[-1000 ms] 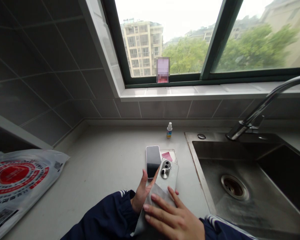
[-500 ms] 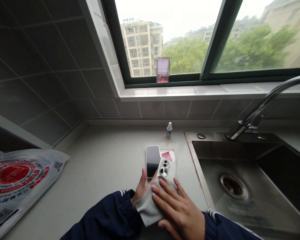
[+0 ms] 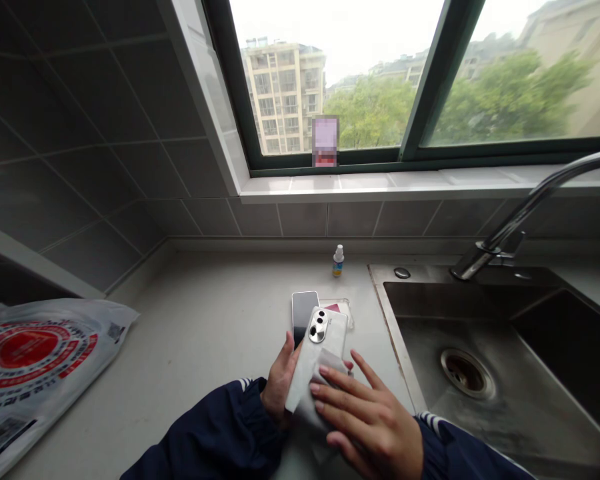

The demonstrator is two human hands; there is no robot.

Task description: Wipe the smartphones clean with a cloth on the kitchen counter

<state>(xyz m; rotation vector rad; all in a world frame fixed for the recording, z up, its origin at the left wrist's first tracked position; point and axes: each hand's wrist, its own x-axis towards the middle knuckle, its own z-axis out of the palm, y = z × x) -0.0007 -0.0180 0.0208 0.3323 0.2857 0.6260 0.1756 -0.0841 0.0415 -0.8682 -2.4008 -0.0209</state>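
White phone (image 3: 333,337) back-side up over the desk (image 3: 205,320), clamped in the left hand (image 3: 279,383), thumb up by the left edge, fingers underneath. Grip on the right hand (image 3: 373,413) pretty much spread flat, fingers stretched over a thin grey cloth (image 3: 333,362) on the phone's lower back. Just past that, on the desk, screen up: second phone (image 3: 304,310), partly blocked from view. Right beside it, a clear case (image 3: 351,315) with something pink (image 3: 333,307) on it, also half covered. Farther back, little white-capped bottle (image 3: 337,263), standing upright. Steel sink (image 3: 395,327) off to the right, chrome tap (image 3: 510,223) behind, red-printed plastic bag (image 3: 55,373) way over left.
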